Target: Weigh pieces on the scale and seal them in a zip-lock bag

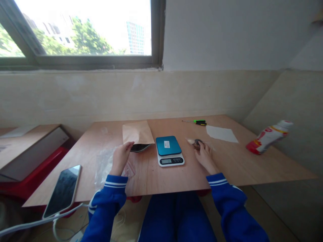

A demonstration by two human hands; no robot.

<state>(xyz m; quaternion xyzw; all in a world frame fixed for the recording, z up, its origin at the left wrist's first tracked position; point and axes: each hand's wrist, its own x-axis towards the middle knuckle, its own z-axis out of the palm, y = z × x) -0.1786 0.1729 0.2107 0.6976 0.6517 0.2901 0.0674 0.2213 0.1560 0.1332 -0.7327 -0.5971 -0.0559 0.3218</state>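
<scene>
My left hand [121, 157] rests on the wooden table [234, 164], its fingers curled on the open mouth of a brown paper pouch [137, 132] that lies flat. Clear plastic bags [104, 164] lie under and beside that hand. My right hand [205, 154] is closed on a small dark round object [197, 142] to the right of a kitchen scale [169, 150] with a teal top. What the object is I cannot make out. Both arms wear blue sleeves with white stripes.
A phone [63, 191] with a white cable lies at the table's front left corner. A green-handled screwdriver [198, 122] and a white paper sheet [221, 133] lie at the back right. A red and white bottle [268, 136] leans by the right wall. Boxes [27, 148] stand on the left.
</scene>
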